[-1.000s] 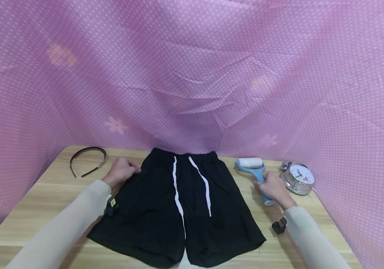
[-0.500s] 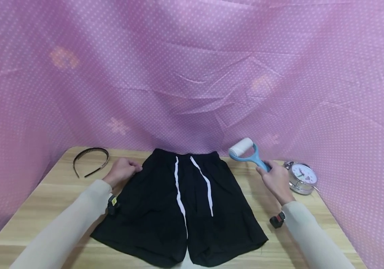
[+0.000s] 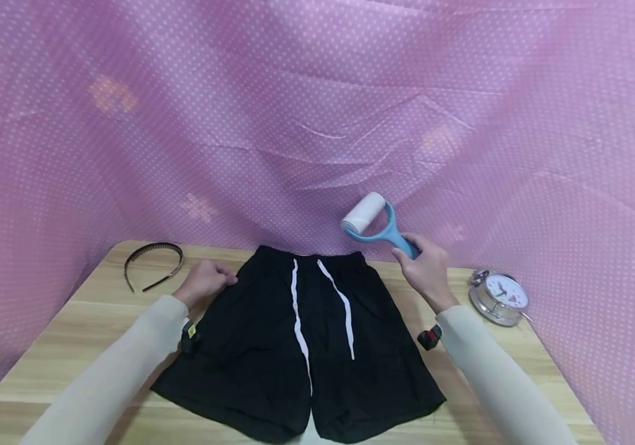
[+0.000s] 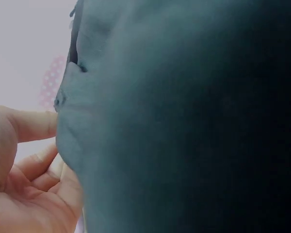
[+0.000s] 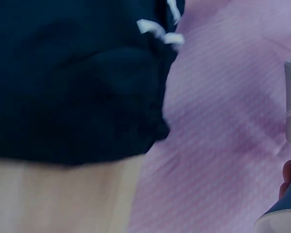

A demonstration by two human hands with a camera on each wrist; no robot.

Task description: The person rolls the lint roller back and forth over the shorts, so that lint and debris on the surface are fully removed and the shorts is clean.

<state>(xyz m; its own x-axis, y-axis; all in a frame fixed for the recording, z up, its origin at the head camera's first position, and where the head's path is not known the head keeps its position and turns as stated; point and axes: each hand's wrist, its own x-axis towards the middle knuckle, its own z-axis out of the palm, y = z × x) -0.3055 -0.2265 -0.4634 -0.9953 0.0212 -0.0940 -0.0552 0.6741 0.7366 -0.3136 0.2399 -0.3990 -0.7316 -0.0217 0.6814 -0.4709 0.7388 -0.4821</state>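
Observation:
Black shorts (image 3: 261, 346) lie flat on the table, waistband at the far side, with two white drawstrings (image 3: 299, 327) running down the front. My left hand (image 3: 206, 283) pinches their left side edge below the waistband; the left wrist view shows its thumb and fingers (image 4: 36, 125) at the cloth's rim. In my right hand (image 3: 430, 269) is a lint roller, gripped by its blue handle (image 3: 388, 235) and raised above the table near the waistband's right end. Its white roll (image 3: 364, 212) points up and to the left. Only part of the roller shows in the right wrist view.
A dark toothed headband (image 3: 153, 247) lies at the table's far left. On the right stands a silver alarm clock (image 3: 501, 298). Pink dotted cloth (image 3: 317, 123) hangs behind and along both sides of the wooden table (image 3: 44, 346).
My right hand has lifted the lint roller off the table beside the clock and carried it up and left, tilting its roll. The left hand stays at the shorts' edge.

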